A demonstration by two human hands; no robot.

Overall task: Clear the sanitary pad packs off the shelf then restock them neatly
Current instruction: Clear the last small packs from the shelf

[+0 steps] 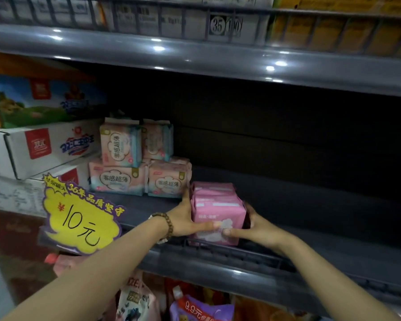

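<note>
Both hands clamp a block of pink sanitary pad packs (218, 205) from either side. Our left hand (185, 218) lies along the left face with its thumb across the front. Our right hand (261, 224) curls round the right face, its thumb also on the front. The block sits at the front edge of the shelf (310, 205), just left of frame centre, close behind the low front rail (252, 256). Just beside it, toward the left, peach-and-teal packs (134, 163) stand stacked two over two. We judge restocking to be at an early stage. One small stack is in place and the pink block appears to be going in next to it. The whole right span of the shelf is dark and unfilled. We cannot tell whether further packs wait out of view.
</note>
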